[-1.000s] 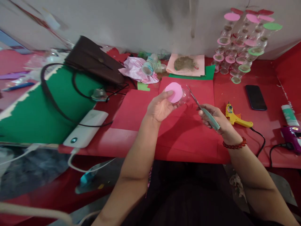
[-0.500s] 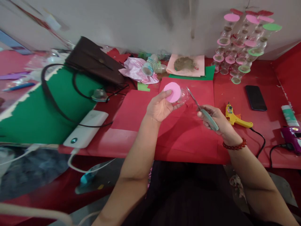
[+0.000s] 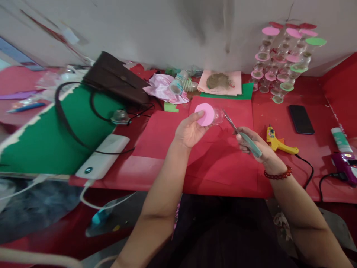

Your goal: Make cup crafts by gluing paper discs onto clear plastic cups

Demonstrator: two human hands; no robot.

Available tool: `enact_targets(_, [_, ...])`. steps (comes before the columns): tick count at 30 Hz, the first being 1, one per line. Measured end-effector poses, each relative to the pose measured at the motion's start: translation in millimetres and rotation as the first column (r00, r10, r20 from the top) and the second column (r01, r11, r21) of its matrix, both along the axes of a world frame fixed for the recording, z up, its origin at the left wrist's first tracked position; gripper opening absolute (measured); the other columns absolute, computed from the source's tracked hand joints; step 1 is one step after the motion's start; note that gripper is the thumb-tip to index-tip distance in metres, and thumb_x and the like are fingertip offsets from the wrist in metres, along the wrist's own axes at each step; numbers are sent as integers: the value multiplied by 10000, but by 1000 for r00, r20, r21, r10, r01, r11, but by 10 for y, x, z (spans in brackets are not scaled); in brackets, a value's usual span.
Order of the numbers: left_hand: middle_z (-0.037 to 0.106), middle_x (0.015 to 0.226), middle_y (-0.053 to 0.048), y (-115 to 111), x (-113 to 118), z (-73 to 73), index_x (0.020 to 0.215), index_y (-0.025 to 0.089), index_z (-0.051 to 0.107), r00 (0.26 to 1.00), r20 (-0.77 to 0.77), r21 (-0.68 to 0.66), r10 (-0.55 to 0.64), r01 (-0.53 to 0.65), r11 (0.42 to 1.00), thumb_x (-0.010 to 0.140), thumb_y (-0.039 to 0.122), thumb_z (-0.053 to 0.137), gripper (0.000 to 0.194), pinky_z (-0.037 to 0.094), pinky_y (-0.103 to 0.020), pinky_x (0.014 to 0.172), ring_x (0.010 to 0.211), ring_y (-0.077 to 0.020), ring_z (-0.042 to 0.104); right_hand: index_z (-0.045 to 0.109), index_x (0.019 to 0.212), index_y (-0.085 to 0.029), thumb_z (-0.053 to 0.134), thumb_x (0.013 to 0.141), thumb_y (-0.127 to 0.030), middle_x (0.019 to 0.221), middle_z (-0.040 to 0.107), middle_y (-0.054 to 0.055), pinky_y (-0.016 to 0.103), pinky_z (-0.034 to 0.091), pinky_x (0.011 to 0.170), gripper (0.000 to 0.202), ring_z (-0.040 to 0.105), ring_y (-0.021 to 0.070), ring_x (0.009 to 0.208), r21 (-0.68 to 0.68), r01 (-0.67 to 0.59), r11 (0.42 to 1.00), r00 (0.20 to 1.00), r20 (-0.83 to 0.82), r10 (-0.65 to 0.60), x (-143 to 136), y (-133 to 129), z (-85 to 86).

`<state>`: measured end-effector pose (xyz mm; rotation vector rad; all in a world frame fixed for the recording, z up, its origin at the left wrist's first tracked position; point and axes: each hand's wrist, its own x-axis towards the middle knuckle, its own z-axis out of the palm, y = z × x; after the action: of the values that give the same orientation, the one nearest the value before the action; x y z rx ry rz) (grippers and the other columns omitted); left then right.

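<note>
Small clear plastic cup (image 3: 218,115) capped by a round pink foam disc (image 3: 204,114): I hold it in my left hand (image 3: 190,130), raised over the red paper sheets (image 3: 223,160) at mid-table. The cup lies on its side, long axis roughly left to right, disc end toward my fingers, clear end pointing right toward the scissors. My left thumb and fingers are closed around the disc's rim.

My right hand (image 3: 255,147) is wrapped around the grey-green handles of one pair of metal scissors (image 3: 242,134). Blades point up and left, tip just beside the cup's clear end; I cannot tell whether they touch. Blades look nearly shut. One red bead bracelet (image 3: 277,174) on that wrist.

Right of my hand: one yellow glue gun (image 3: 279,142) lying flat with its black cord, then one black phone (image 3: 301,119), face down or dark. Far right edge, one purple device (image 3: 346,165) and one white-green tube (image 3: 340,139); its print is too small to read.

Back right, stacked columns of clear cups with pink and green discs (image 3: 281,59) lean on the wall; too blurred for an exact count. Left: one green sheet (image 3: 47,137), one brown pouch (image 3: 117,78), one white power bank (image 3: 103,156). No legible writing anywhere.
</note>
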<state>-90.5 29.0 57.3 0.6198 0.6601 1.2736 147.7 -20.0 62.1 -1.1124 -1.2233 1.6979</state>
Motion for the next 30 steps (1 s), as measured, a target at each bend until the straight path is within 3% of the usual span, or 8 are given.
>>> enact_targets(5, [791,914,-60,12,-6,-46,1207,139,735,999,-9,34,-50,50,998,799,238,814,427,620,-308,938,947,-196,766,605,931,-230,915,677,-643,763,459,-66,220,218,484,576,334,44,534,-8,5,1000,999,-36,-5,5,2,-7])
enact_targets(11, [788,905,-64,23,-9,-102,1304,152,715,995,-28,69,-92,94,993,787,314,847,558,603,-344,979,1014,-232,767,624,953,-221,962,636,-550,724,472,-78,212,209,462,568,328,33,509,-36,14,999,999,-52,-16,5,11,-20])
enact_targets(19, [765,879,-45,-6,20,-48,1085,150,776,996,-41,58,-82,84,995,773,256,838,335,595,-301,900,933,-191,732,615,935,-221,977,602,-515,716,496,-84,203,191,423,573,329,17,468,-59,40,997,995,-85,-45,-3,36,-46])
enact_targets(24, [761,860,-37,-6,5,-42,1106,145,757,992,-32,40,-126,127,991,769,277,852,374,611,-315,817,850,-184,733,629,954,-208,965,634,-493,693,495,-93,202,212,418,545,332,16,465,-44,28,999,998,-54,-30,13,41,-57])
enact_targets(30, [792,948,-33,13,-26,-54,1185,192,700,986,8,24,-167,167,986,777,268,837,437,645,-388,858,899,-215,775,629,977,-197,965,620,-498,664,494,-112,201,233,416,576,349,13,447,-45,38,998,999,-17,-38,7,43,-48])
